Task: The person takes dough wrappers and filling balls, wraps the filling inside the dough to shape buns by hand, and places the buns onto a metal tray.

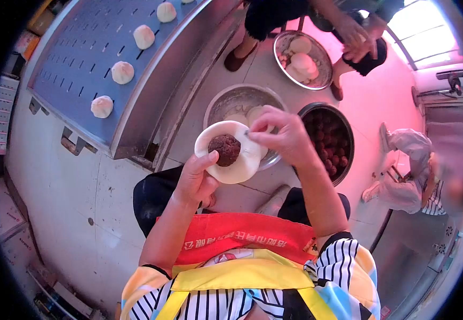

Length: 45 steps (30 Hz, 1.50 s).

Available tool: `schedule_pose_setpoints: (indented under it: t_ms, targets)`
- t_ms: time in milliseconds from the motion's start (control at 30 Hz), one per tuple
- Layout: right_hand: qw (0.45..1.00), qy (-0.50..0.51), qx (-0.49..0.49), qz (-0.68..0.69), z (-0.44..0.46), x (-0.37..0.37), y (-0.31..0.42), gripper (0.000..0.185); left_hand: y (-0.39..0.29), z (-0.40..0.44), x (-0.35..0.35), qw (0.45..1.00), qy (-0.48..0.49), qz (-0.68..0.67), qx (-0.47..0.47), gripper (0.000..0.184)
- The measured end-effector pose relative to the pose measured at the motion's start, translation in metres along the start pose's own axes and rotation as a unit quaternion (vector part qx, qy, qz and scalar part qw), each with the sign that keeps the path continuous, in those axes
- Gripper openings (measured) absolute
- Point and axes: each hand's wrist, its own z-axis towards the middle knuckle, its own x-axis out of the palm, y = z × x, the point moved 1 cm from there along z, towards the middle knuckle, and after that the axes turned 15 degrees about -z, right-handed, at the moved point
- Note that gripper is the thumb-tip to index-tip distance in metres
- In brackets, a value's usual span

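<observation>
A round white dough wrapper (245, 166) rests on my left hand (197, 178), whose thumb presses a dark brown ball of filling (224, 149) at its middle. At the wrapper's upper right edge, my right hand (279, 133) pinches the dough between thumb and fingers. Below my hands stands a metal basin (215, 101) with more pale dough rounds (254, 113) in it, partly hidden by the wrapper and my right hand. To the right of it is a dark-rimmed tub (352, 144) full of brown filling balls (325, 136).
At the upper left, a slotted metal tray table (77, 58) carries several closed buns (122, 72). Another person's hands (357, 40) work above a second basin (329, 80) of dough rounds (302, 63). A further person (407, 160) sits at the right.
</observation>
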Motion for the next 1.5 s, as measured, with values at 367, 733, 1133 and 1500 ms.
schedule_pose_setpoints:
  t_ms: [367,733,1133,1500]
  targets:
    - [0.862,-0.112,-0.210,-0.448,-0.078,-0.005,0.082,0.016,0.022,-0.045,0.031,0.999,0.044,-0.016,-0.006,0.044]
    - [0.947,0.021,0.196,0.253,-0.123,-0.018,0.047,0.016,0.061,-0.083,0.061,0.993,0.083,0.015,-0.081,0.041]
    - [0.908,0.039,0.179,0.377,-0.137,0.004,0.033,0.012,0.076,-0.079,0.056,0.981,0.073,0.171,-0.059,0.037]
    - [0.944,-0.035,0.164,0.283,-0.141,0.004,0.038,0.012,0.079,-0.069,0.058,0.932,0.050,0.344,0.103,0.034]
